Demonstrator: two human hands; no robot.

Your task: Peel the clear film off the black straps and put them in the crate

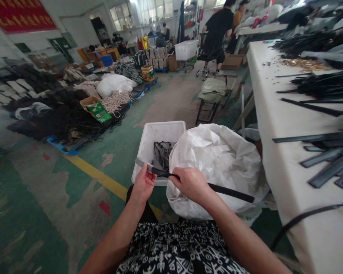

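A flat black strap runs across in front of me, with a flat grey piece at its left end. My left hand pinches the strap near that grey end between thumb and fingers. Farther along, my right hand is closed around the strap, and its tail sticks out to the right past the wrist. Whether the grey piece is part of the strap or a separate strip, I cannot tell. Below my hands stands a white plastic bin holding thin dark strips. A large white sack sits against its right side, under my right hand.
A white-covered table on the right bears many black straps and small gold-coloured pieces. A stool stands ahead. Pallets of material lie to the left. Farther back, a person in black leans over.
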